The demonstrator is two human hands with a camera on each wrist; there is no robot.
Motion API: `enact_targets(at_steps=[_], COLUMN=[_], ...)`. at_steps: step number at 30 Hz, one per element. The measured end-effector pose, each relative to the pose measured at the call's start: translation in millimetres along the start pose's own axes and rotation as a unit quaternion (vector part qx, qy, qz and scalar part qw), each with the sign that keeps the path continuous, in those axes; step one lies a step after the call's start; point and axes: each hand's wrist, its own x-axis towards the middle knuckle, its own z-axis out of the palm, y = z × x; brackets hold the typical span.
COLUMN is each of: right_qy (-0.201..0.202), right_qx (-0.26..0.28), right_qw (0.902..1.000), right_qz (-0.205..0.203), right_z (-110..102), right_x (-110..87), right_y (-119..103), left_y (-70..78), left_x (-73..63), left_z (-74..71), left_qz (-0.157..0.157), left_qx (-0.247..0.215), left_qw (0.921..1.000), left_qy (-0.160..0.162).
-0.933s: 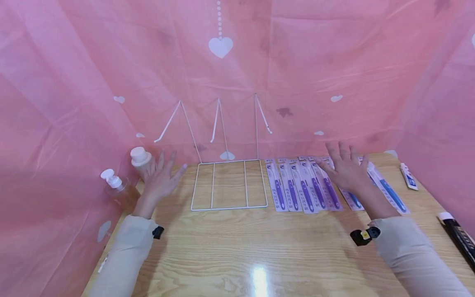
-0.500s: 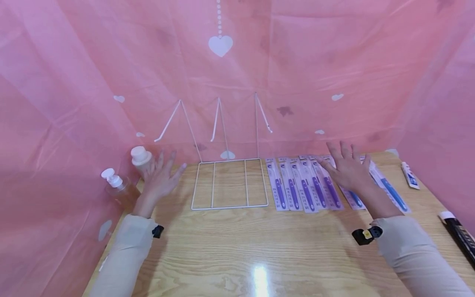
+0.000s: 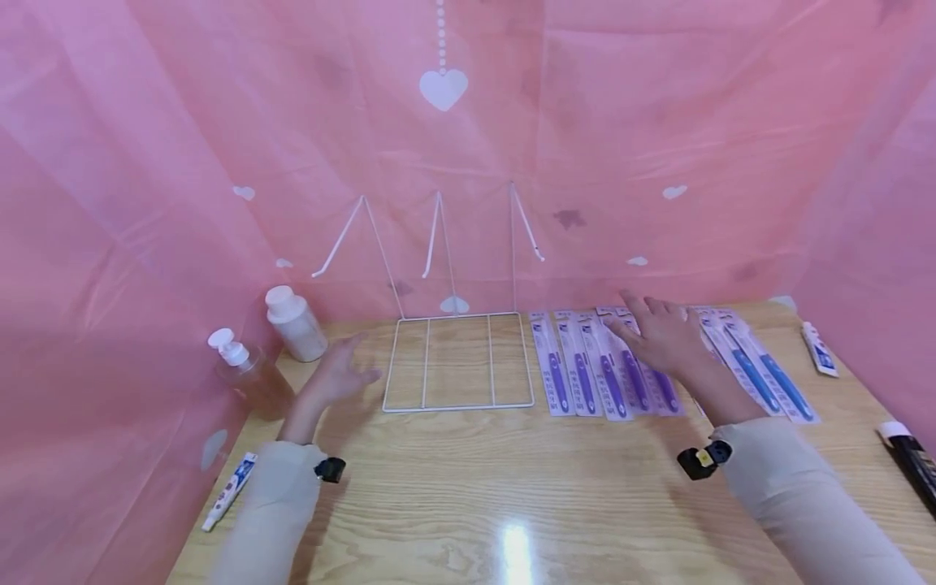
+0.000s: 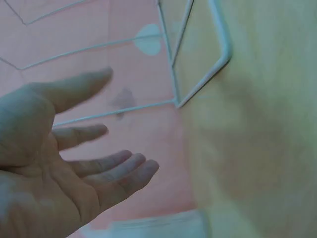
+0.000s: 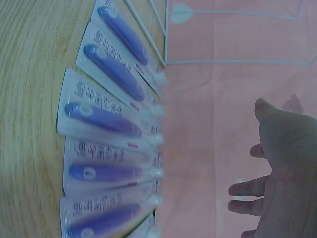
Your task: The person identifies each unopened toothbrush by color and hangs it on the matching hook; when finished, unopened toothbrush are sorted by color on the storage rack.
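My left hand (image 3: 335, 377) hovers over the table with fingers spread and nothing in it, left of a white wire rack (image 3: 459, 409). In the left wrist view its fingers (image 4: 124, 186) are loosely extended, apart from the rack. Above a row of packaged toothbrushes my right hand (image 3: 661, 341) hangs, holding nothing, its fingers slightly bent. The purple toothbrushes (image 3: 559, 382) lie just right of the rack. Blue toothbrushes (image 3: 784, 386) lie farther right, and one pack is partly hidden by the right hand and forearm. Three hooked arms rise at the rack's back.
A white capped bottle (image 3: 298, 329) and a pump bottle of amber liquid (image 3: 256, 382) stand at the left. One toothpaste tube (image 3: 230, 491) lies at the left edge, another tube (image 3: 820, 349) at the right. Nearby is a black tube with a white cap (image 3: 910, 467). Pink cloth surrounds the table.
My left hand has drawn back and lowered, uncovering the white bottle and the left toothpaste tube. The right hand has shifted slightly left, its fingers bending a little. The view has shifted slightly.
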Motion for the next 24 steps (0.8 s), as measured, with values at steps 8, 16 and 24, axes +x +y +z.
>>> enact_targets(at_steps=[8, 16, 24], right_qy=[0.001, -0.003, -0.022], right_qx=[0.002, 0.018, 0.034], right_qw=[0.9998, 0.9994, 0.9989], right_qz=[-0.022, -0.031, -0.022], right_z=[13.7, 29.5, 44.6], right_x=[16.2, 33.8, 63.8], right_y=[-17.0, -24.5, -35.1], left_y=[-13.7, -13.8, -13.4], left_x=[2.2, 4.7, 3.8], left_z=[34.8, 50.3, 53.9], left_qz=[-0.082, -0.115, -0.126], left_qx=[-0.121, -0.139, -0.125], left_qw=[0.9892, 0.9834, 0.9842], left_qy=[0.005, 0.012, 0.011])
